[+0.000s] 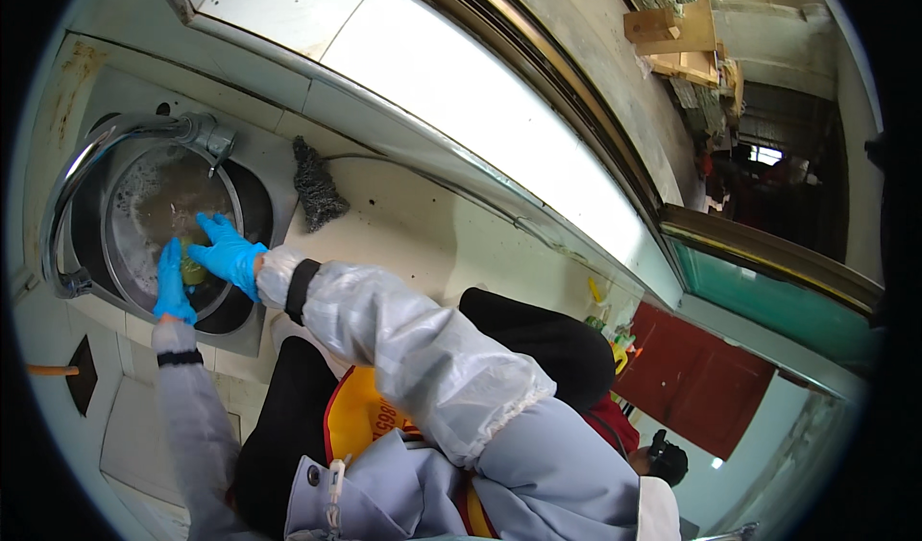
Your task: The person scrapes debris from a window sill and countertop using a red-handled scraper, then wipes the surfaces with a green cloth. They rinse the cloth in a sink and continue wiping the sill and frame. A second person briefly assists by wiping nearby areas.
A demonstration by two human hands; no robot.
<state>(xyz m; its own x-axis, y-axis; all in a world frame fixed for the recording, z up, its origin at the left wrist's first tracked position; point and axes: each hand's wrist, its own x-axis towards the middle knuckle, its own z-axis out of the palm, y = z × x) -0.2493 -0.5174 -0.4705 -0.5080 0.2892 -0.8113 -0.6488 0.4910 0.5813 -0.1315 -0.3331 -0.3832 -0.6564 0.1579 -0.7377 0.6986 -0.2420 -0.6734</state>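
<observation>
Both my hands wear blue gloves and reach into a round metal basin (pixel 118 243) of cloudy, foamy water (pixel 173 190). My left hand (pixel 173 286) is at the basin's near side, its fingers stretched out straight. To its right, my right hand (pixel 230 256) has its fingers spread over the water. Between the two hands lies a yellow-green thing (pixel 193 270), partly covered by the gloves; its kind I cannot make out. The basin sits inside a steel sink (pixel 271 190), and a chrome faucet (pixel 82 161) arches over its left side.
A dark, bristly scrubbing clump (pixel 317 185) and a grey hose (pixel 423 174) lie on the counter right of the sink. A white tiled ledge (pixel 403 46) runs behind. Another person's dark-haired head (pixel 667 458) shows at the lower right, near a dark red panel (pixel 691 378).
</observation>
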